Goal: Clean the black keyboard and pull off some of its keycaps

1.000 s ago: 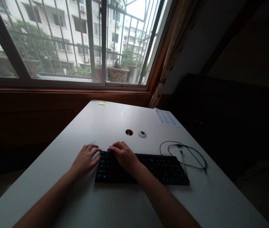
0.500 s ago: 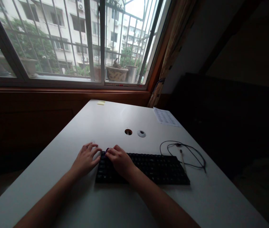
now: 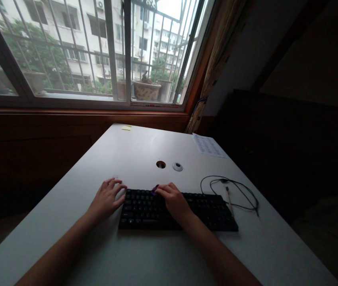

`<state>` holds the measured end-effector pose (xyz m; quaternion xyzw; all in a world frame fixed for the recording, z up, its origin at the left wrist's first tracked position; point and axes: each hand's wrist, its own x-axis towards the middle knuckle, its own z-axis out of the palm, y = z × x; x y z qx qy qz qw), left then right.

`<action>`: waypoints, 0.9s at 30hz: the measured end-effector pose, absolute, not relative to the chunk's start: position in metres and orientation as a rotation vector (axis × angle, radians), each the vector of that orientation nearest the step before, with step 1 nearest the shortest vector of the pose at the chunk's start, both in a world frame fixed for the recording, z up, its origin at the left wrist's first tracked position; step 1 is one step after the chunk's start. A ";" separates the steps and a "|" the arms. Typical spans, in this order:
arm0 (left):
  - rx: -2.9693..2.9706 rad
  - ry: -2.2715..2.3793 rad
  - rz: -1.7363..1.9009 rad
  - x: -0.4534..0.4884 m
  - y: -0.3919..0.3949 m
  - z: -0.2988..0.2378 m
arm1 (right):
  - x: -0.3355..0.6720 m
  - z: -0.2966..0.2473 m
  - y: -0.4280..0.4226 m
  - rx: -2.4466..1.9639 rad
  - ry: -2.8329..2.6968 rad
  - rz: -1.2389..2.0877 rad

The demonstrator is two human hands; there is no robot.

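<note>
A black keyboard (image 3: 145,210) lies flat on the white desk (image 3: 121,254). My left hand (image 3: 107,198) rests at its left end, fingers apart, with the fingertips by the upper left corner. Over the upper rows of keys, left of the middle, my right hand (image 3: 175,200) has its fingers closed on a small soft purple thing (image 3: 155,190), perhaps a cloth or a lump of putty. Most of that purple thing is hidden under the fingers, so its exact kind cannot be told.
A looped black cable (image 3: 240,190) and a thin stick with a dark tip (image 3: 228,196) lie at the keyboard's right. Beyond are a round desk hole (image 3: 161,164), its grey cover (image 3: 177,167), a printed sheet (image 3: 208,145) and yellow sticky notes (image 3: 126,128). A barred window stands behind.
My right hand has slid to the right along the keyboard's top rows with the purple thing, uncovering keys at the left. My left hand has stayed almost in place.
</note>
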<state>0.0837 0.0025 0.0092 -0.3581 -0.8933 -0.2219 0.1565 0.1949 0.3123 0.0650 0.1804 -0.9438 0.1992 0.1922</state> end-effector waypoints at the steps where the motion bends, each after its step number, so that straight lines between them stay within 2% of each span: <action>1: -1.028 -2.565 -0.629 0.083 0.002 0.009 | 0.200 0.064 0.321 0.504 -2.646 0.536; 7: -1.036 -2.593 -0.616 0.084 0.002 0.012 | 0.227 0.062 0.373 0.448 -2.618 0.393; 13: -1.019 -2.605 -0.628 0.085 0.006 0.012 | 0.239 0.069 0.389 0.533 -2.626 0.342; 27: -0.945 -2.641 -0.716 0.079 -0.006 0.013 | 0.274 0.048 0.478 0.229 -2.575 0.132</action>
